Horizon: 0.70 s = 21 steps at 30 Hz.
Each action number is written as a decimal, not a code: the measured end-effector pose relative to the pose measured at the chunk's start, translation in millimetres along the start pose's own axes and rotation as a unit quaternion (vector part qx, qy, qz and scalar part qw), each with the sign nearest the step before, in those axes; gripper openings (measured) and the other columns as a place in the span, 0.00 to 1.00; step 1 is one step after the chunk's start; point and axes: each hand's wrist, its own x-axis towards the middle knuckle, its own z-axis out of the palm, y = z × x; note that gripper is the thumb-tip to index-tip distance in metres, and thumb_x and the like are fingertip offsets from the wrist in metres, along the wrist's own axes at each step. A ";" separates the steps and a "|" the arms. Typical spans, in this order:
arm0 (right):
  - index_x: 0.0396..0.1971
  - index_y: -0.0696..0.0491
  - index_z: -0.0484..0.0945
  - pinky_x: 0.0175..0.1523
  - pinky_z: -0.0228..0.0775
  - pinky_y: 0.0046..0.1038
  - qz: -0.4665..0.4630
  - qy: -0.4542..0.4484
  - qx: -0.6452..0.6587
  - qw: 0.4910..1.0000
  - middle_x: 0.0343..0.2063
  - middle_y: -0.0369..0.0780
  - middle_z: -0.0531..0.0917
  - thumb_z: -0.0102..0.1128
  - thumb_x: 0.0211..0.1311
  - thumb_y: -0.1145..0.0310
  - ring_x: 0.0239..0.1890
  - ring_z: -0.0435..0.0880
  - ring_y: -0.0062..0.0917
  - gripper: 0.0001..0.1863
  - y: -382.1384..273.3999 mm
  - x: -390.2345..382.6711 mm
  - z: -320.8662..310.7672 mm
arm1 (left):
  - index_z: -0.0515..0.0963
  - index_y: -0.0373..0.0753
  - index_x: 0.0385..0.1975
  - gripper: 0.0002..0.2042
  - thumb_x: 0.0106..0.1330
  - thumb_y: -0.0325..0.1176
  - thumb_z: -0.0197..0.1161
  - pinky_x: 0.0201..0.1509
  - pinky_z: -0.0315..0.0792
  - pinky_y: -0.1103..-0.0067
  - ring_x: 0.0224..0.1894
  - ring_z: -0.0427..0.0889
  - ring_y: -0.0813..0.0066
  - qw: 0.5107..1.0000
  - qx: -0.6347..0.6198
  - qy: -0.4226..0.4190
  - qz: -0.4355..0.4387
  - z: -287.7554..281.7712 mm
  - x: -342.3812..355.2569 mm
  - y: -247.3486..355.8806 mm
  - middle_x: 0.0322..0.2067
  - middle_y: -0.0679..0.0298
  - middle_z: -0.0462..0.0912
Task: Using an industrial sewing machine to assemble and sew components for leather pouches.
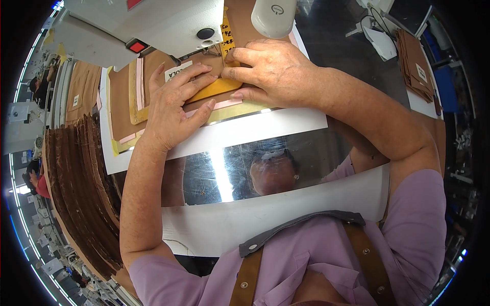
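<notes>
Under the head of a white sewing machine (168, 20) lies a flat brown panel (121, 84) with pink strips and a yellow border. A yellow template frame (214, 92) rests on top of it. My left hand (176, 104) is open, fingers spread and pressing down on the panel and the frame's near bar. At the frame's near right corner, my right hand (273, 71) has bent fingers over the yellow edge and its thumb on the near side. A white label (176, 71) shows partly beyond my left fingers. The needle area is partly hidden by the machine head.
A shiny metal plate (235, 166) lies nearer me, with white sheeting (224, 229) before it. Thick brown stacks (84, 178) stand at the left. Brown pieces (413, 66) and a white device with cables (380, 43) lie at far right. A rounded white part (273, 18) hangs above my right hand.
</notes>
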 end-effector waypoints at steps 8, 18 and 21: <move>0.49 0.56 0.79 0.65 0.73 0.40 0.031 -0.028 0.040 0.998 0.47 0.44 0.83 0.62 0.68 0.55 0.52 0.83 0.38 0.20 16.9 -0.6 -2.9 | 0.86 0.50 0.53 0.21 0.59 0.45 0.65 0.79 0.42 0.58 0.58 0.80 0.71 1.000 -0.011 0.018 -0.007 6.6 18.8 -17.2 0.54 0.66 0.85; 0.54 0.56 0.78 0.66 0.71 0.39 0.080 -0.052 0.026 0.995 0.50 0.45 0.83 0.60 0.70 0.56 0.56 0.81 0.37 0.22 22.9 3.6 2.0 | 0.86 0.49 0.53 0.20 0.60 0.38 0.67 0.74 0.54 0.65 0.60 0.73 0.60 0.996 -0.057 0.008 -0.069 11.9 28.4 -31.6 0.53 0.59 0.86; 0.59 0.57 0.76 0.69 0.68 0.40 0.098 -0.054 0.030 0.993 0.53 0.47 0.81 0.59 0.71 0.54 0.59 0.80 0.38 0.25 17.5 2.6 4.1 | 0.86 0.47 0.51 0.19 0.61 0.41 0.67 0.74 0.54 0.62 0.59 0.76 0.61 0.996 -0.044 0.057 -0.043 10.7 22.5 -32.9 0.50 0.59 0.86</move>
